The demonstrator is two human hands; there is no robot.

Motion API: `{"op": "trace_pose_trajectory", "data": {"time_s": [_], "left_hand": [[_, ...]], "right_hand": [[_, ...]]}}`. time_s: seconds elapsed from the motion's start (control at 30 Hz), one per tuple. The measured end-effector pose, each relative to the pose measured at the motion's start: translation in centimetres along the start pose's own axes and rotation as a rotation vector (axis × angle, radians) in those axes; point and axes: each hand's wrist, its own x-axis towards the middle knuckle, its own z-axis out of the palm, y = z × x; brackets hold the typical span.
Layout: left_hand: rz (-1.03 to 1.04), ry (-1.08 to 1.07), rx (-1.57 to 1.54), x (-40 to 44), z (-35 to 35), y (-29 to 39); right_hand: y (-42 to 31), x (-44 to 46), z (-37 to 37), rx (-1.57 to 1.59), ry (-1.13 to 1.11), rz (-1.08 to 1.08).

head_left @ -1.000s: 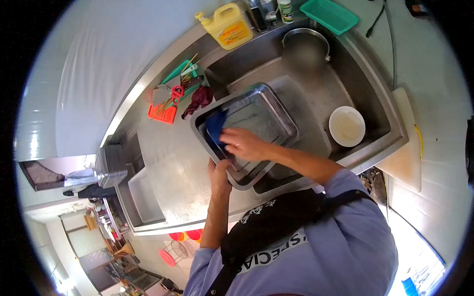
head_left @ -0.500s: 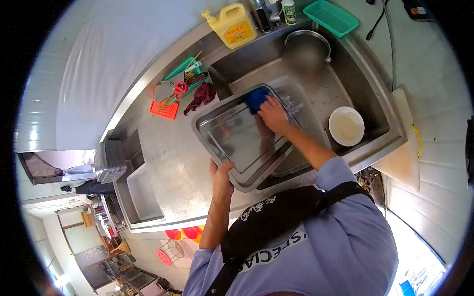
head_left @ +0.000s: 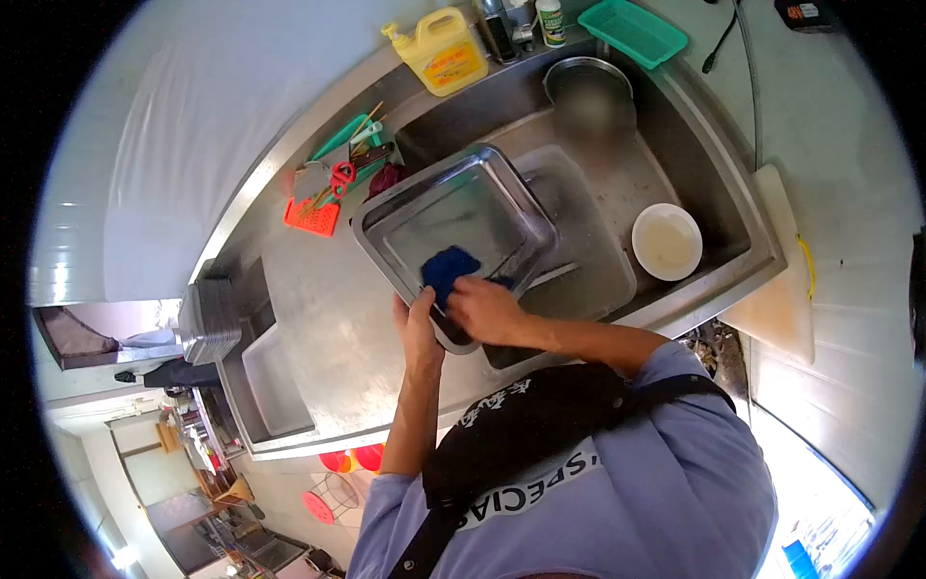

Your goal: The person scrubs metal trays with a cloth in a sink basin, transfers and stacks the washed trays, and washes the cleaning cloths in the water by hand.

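My left hand [head_left: 418,333] grips the near left rim of a rectangular metal tray [head_left: 473,207], thumb over the edge. The tray is tilted and rests partly over the counter, partly over the sink. Inside its near corner, my right hand [head_left: 487,309] presses a dark blue cloth [head_left: 449,270] against the metal, fingers bunched on it. Beneath the tray's right side, a translucent plastic tub [head_left: 598,236] sits in the sink [head_left: 709,183].
A white bowl [head_left: 667,241] and a round metal pot [head_left: 588,87] stand in the sink. Behind are a yellow jug [head_left: 446,58] and green tray [head_left: 633,32]. Red scissors [head_left: 342,179] and an orange basket [head_left: 312,217] lie left. Stacked trays [head_left: 207,323] stand farther off.
My right hand has swept the blue cloth from the tray's far right corner to its near left corner. The tray has shifted slightly left and its tilt has changed.
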Motion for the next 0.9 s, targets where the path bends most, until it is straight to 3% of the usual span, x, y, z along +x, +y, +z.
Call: {"op": "trace_pose_trajectory", "data": {"time_s": [0.2,0.3,0.37,0.43,0.5,0.57,0.67,0.77,0.87,0.9], "left_hand": [[0.09,-0.016,0.088,0.9,-1.3,1.1],[0.15,0.018,0.137,0.4,-1.5,0.7],[0.162,0.024,0.157,0.2,-0.9,1.6],[0.156,0.031,0.202,0.3,-1.2,1.8],[0.15,0.025,0.231,0.4,-1.6,2.2],[0.174,0.047,0.306,0.5,-1.4,1.8],[0.161,0.047,0.376,0.7,-1.2,2.1],[0.164,0.079,0.325,1.2,-1.0,2.0],[0.151,0.112,0.258,1.9,-0.8,2.0],[0.137,0.124,0.24,2.1,-0.8,1.9]], "right_hand": [[1.5,-1.5,0.0,0.088,0.089,-0.393],[4.7,-1.0,-0.9,0.028,-0.021,-0.241],[8.1,-0.8,-1.0,-0.057,0.134,-0.264],[11.9,-0.6,-2.0,-0.102,0.102,-0.177],[15.4,-0.8,-2.4,-0.341,0.106,-0.049],[18.8,-1.4,-2.1,-0.296,0.264,0.051],[18.6,-0.4,-3.3,-0.234,0.3,0.813],[21.5,-2.6,-3.1,-0.369,0.362,0.724],[26.5,-7.8,0.2,-0.815,-0.343,0.578],[28.4,-8.0,1.2,-0.599,-0.296,0.673]]}}
